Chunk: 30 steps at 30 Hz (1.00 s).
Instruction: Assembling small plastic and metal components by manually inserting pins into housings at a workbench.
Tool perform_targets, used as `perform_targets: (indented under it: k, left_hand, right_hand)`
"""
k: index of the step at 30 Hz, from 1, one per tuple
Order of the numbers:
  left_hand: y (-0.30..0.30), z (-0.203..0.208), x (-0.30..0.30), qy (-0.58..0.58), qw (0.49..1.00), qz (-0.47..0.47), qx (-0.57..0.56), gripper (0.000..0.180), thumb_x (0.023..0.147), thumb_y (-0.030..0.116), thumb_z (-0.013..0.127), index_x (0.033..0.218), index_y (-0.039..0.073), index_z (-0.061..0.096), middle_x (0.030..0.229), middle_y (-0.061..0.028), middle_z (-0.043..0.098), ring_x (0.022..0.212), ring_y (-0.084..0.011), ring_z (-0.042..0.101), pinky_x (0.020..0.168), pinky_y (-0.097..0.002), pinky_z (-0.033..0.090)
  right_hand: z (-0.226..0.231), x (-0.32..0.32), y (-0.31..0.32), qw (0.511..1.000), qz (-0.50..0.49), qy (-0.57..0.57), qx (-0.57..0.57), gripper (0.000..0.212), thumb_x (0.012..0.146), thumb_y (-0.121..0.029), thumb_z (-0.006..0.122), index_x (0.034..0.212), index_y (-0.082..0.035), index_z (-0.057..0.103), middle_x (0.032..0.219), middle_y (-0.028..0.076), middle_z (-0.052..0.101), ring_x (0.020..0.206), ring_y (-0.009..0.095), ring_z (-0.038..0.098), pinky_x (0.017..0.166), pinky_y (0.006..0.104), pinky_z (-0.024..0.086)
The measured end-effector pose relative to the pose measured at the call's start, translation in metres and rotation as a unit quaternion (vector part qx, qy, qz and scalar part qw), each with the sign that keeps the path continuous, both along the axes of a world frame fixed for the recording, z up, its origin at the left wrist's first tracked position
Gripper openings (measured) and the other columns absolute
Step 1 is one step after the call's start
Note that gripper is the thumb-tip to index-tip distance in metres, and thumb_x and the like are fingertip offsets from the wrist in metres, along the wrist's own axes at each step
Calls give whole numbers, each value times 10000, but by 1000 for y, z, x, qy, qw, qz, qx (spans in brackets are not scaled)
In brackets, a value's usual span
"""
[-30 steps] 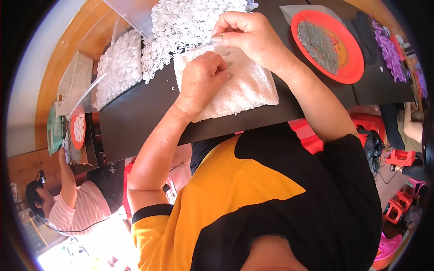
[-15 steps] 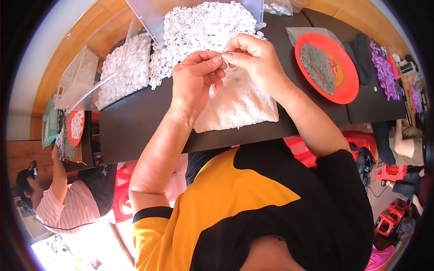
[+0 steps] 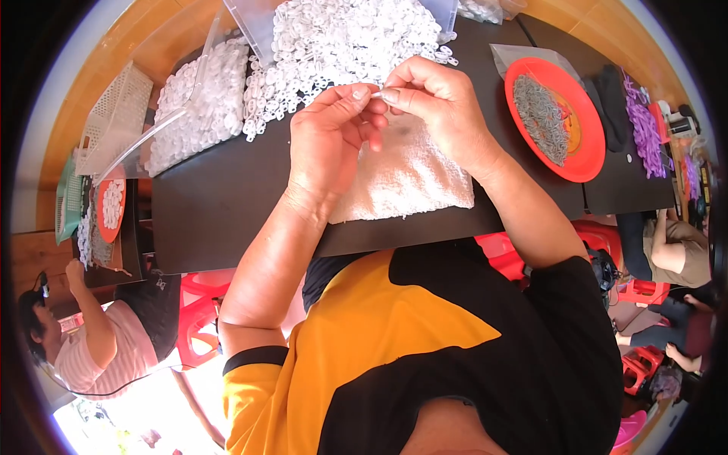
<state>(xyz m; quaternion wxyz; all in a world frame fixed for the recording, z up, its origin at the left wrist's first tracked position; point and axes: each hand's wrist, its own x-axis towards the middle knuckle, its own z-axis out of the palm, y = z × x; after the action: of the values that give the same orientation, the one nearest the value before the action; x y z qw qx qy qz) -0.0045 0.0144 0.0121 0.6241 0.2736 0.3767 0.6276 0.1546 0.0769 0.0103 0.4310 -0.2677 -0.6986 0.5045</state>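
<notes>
Above a white towel (image 3: 406,174), my left hand (image 3: 326,136) and my right hand (image 3: 444,110) meet with their fingertips almost touching. Both are closed in a pinch around a small whitish piece (image 3: 377,95), mostly covered by the fingers; its exact shape cannot be made out. Just beyond them lies a big heap of small white plastic pieces with oval holes (image 3: 349,38), spilling from a clear plastic bin (image 3: 254,26). To the right, a red plate (image 3: 588,163) carries a pile of thin grey metal parts (image 3: 542,117), perhaps springs.
A clear container of white pieces (image 3: 201,106) stands left on the dark table (image 3: 220,197). Dark cloth (image 3: 608,106) and purple strips (image 3: 643,125) lie at the far right. At left, a person in a striped shirt (image 3: 114,349) sits by another red plate (image 3: 111,208). Red stools (image 3: 641,368) stand behind.
My hands stay together over the towel; their fingertips have shifted slightly, and a whitish piece shows between them. The whole view has turned a little. The person at left has drawn an arm back.
</notes>
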Motion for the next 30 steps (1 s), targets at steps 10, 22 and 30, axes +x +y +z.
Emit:
perform_targets:
  k: [10,22,30]
  left_hand:
    - [0,-4,-1,44,997,58,29,152,891,-37,602,1036,-78,618,923,-128,644,722,-186,629,569,-280,506]
    - [-5,-2,6,143,985,81,45,178,888,-30,605,1055,-87,626,916,-120,643,752,-165,611,596,-277,495]
    - [-8,-1,9,139,984,107,37,138,863,-45,626,998,-46,651,861,-73,646,658,-101,566,545,-234,470]
  right_hand:
    - [5,6,5,990,-23,-86,111,63,887,-63,612,897,-2,599,690,72,587,632,126,532,597,287,437]
    - [6,5,3,965,-14,-155,212,85,840,-17,574,924,-25,586,780,160,644,699,332,634,619,384,479]
    - [7,3,0,966,-24,-156,205,70,838,-35,573,906,-28,585,773,154,640,699,338,629,616,396,477]
